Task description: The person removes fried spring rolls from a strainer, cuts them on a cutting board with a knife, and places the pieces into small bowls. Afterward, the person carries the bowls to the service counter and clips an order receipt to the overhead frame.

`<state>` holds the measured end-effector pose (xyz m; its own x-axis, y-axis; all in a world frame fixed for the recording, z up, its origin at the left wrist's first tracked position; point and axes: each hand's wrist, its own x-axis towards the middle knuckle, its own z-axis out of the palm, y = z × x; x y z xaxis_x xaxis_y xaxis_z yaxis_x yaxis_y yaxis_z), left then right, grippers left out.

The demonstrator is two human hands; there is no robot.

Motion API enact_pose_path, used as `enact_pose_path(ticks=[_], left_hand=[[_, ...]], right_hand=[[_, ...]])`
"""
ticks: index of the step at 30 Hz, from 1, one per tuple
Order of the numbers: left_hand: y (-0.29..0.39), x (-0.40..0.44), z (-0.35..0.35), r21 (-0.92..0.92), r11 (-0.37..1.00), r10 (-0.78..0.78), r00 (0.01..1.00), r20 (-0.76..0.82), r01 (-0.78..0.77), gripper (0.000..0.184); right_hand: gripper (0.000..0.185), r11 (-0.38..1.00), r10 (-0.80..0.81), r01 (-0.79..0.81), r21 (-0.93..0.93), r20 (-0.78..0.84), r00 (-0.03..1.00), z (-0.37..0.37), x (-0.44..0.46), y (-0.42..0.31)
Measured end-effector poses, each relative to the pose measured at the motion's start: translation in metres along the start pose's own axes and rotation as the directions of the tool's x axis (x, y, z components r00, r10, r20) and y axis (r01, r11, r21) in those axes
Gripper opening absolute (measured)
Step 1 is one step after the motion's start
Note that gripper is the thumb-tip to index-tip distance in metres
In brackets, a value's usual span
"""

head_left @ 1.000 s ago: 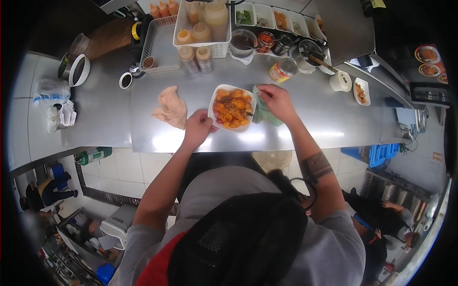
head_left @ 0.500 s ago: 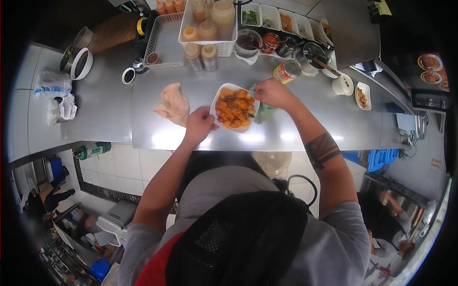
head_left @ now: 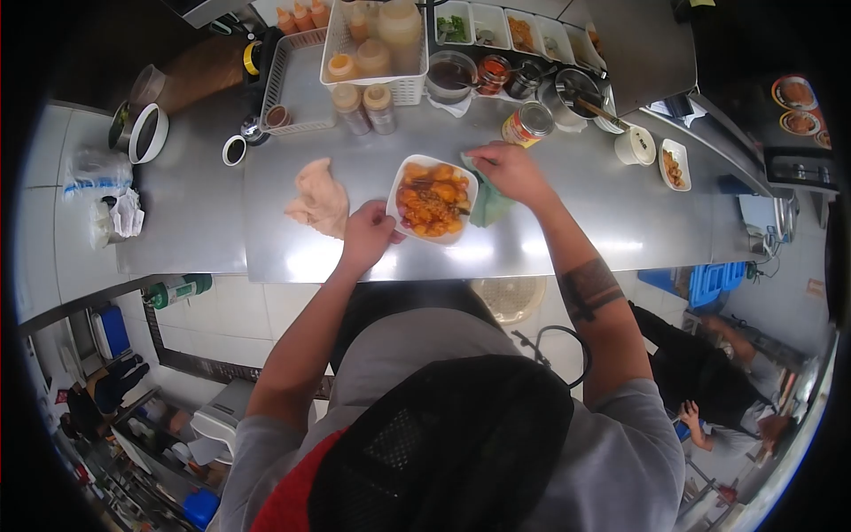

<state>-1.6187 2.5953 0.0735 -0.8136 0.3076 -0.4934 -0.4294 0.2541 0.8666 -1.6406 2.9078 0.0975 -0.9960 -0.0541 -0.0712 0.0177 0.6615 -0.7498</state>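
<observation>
A white, rounded-square bowl [head_left: 433, 199] of glazed orange-brown food sits near the front edge of the steel counter [head_left: 532, 232]. My left hand [head_left: 368, 235] grips its lower left rim, fingers closed. At the bowl's upper right, my right hand [head_left: 511, 171] pinches a green cloth [head_left: 487, 206], part of which lies against the bowl's right side. To the left of my left hand lies a crumpled peach cloth [head_left: 320, 199], touched by neither hand.
Behind the bowl are a tin can [head_left: 527, 124], squeeze bottles [head_left: 379, 108], a white basket [head_left: 409, 91] and a sauce pot [head_left: 450, 77]. A small food dish [head_left: 675, 166] is at the right. Another person [head_left: 709, 381] is at the lower right.
My right hand with the green cloth has shifted slightly up and left along the bowl's right rim. The left hand keeps its hold. The person at the lower right has moved.
</observation>
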Motion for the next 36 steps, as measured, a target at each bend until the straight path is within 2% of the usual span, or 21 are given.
enact_pose_path(ticks=[1, 5, 7, 8, 10, 11, 13, 14, 16, 19, 23, 25, 26, 28, 29, 31, 34, 36], left_hand=[[0.000, 0.000, 0.000, 0.004, 1.000, -0.002, 1.000, 0.001, 0.002, 0.027], [-0.001, -0.001, 0.001, -0.014, 1.000, -0.004, 1.000, -0.016, 0.004, 0.028], [-0.002, -0.001, 0.001, -0.022, 1.000, -0.002, 0.999, -0.032, 0.002, 0.028], [-0.001, 0.000, 0.000, -0.019, 1.000, 0.008, 0.999, -0.031, -0.008, 0.027], [-0.001, 0.000, -0.001, -0.023, 1.000, 0.015, 0.999, -0.038, -0.016, 0.027], [-0.001, 0.000, -0.001, -0.014, 1.000, 0.016, 0.999, -0.043, -0.017, 0.027], [0.001, 0.000, 0.000, -0.005, 1.000, 0.021, 0.999, -0.041, -0.021, 0.027], [0.003, -0.001, 0.000, 0.005, 1.000, 0.014, 0.999, -0.042, -0.014, 0.027], [0.004, 0.000, 0.000, 0.017, 1.000, 0.007, 0.999, -0.042, -0.006, 0.027], [0.000, 0.000, -0.001, -0.002, 1.000, -0.001, 0.999, -0.043, 0.001, 0.026], [-0.004, 0.000, -0.002, -0.022, 1.000, 0.003, 0.999, -0.040, -0.003, 0.027], [-0.010, -0.001, -0.002, -0.022, 1.000, -0.004, 0.999, -0.035, 0.003, 0.027], [-0.011, -0.003, -0.002, -0.037, 0.999, -0.017, 0.999, -0.032, 0.016, 0.027], [-0.012, -0.004, -0.004, -0.050, 0.998, -0.030, 0.999, -0.031, 0.029, 0.028], [-0.011, -0.005, -0.005, -0.065, 0.996, -0.060, 0.998, 0.002, 0.060, 0.028], [-0.006, -0.007, -0.007, -0.077, 0.993, -0.088, 0.995, 0.037, 0.090, 0.029], [0.001, -0.009, -0.007, -0.126, 0.984, -0.117, 0.991, 0.069, 0.125, 0.029], [0.000, -0.008, -0.006, -0.186, 0.972, -0.128, 0.988, 0.084, 0.141, 0.036]], right_hand=[[0.021, 0.993, -0.119, 0.120, -0.010, 0.021, 0.993, 0.003, 0.004, -0.001], [0.022, 0.970, -0.204, 0.219, -0.104, 0.138, 0.969, 0.002, 0.011, -0.008], [0.021, 0.915, -0.309, 0.348, -0.205, 0.200, 0.930, -0.010, 0.009, -0.011], [0.021, 0.913, -0.313, 0.353, -0.204, 0.206, 0.927, -0.019, 0.007, -0.010], [0.022, 0.889, -0.227, 0.350, -0.296, 0.379, 0.897, -0.036, 0.002, -0.011], [0.022, 0.888, -0.228, 0.353, -0.295, 0.385, 0.894, -0.035, 0.001, -0.014], [0.022, 0.905, -0.223, 0.294, -0.306, 0.248, 0.943, -0.036, -0.001, -0.018], [0.022, 0.904, -0.222, 0.293, -0.311, 0.245, 0.944, -0.033, 0.000, -0.017], [0.021, 0.927, -0.285, 0.317, -0.202, 0.172, 0.943, -0.020, 0.004, -0.017], [0.021, 0.935, -0.233, 0.286, -0.212, 0.240, 0.942, -0.018, -0.001, -0.019], [0.020, 0.925, -0.183, 0.280, -0.256, 0.345, 0.920, -0.053, -0.022, -0.008], [0.019, 0.972, -0.112, 0.167, -0.163, 0.302, 0.947, -0.063, -0.034, -0.002], [0.019, 0.972, -0.114, 0.170, -0.164, 0.303, 0.946, -0.064, -0.041, -0.002], [0.018, 0.996, 0.089, -0.087, -0.022, 0.139, 0.986, -0.060, -0.056, -0.004], [0.018, 0.996, 0.088, -0.086, -0.021, 0.138, 0.986, -0.055, -0.061, -0.003], [0.020, 0.964, 0.235, -0.246, 0.096, 0.112, 0.965, -0.038, -0.072, 0.000], [0.022, 0.945, 0.264, -0.293, 0.148, 0.186, 0.946, -0.009, -0.091, -0.006], [0.025, 0.929, 0.302, -0.334, 0.161, 0.192, 0.934, 0.013, -0.100, -0.013]])
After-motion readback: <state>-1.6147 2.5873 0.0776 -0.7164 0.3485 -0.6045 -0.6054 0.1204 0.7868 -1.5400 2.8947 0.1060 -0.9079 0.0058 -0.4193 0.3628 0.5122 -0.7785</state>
